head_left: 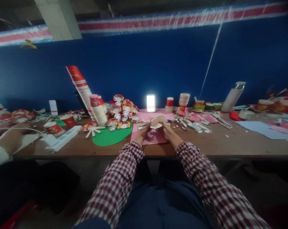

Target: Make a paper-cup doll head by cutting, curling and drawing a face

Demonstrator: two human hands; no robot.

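Observation:
Both of my hands are over a pink paper sheet point(135, 135) near the table's front edge. Between them is a pale paper cup point(156, 122), its cream side facing me; it looks cut or bent, though its full shape is hard to see. My left hand point(144, 132) is closed on the cup's left side, with a thin pale strip or stick sticking out beside it. On the opposite side, my right hand point(167, 131) grips the cup with curled fingers. Left of the sheet lies a green oval sheet point(106, 137), with decorated cut-paper cup figures point(120, 124) on its back edge.
Tall stacked paper cups point(80, 83) lean at the left, near a power strip point(65, 139). A lit phone point(151, 103) stands behind my hands. Pens point(182, 124) and paper scraps lie right, before a flask point(233, 97). Another person's hand point(15, 136) is far left.

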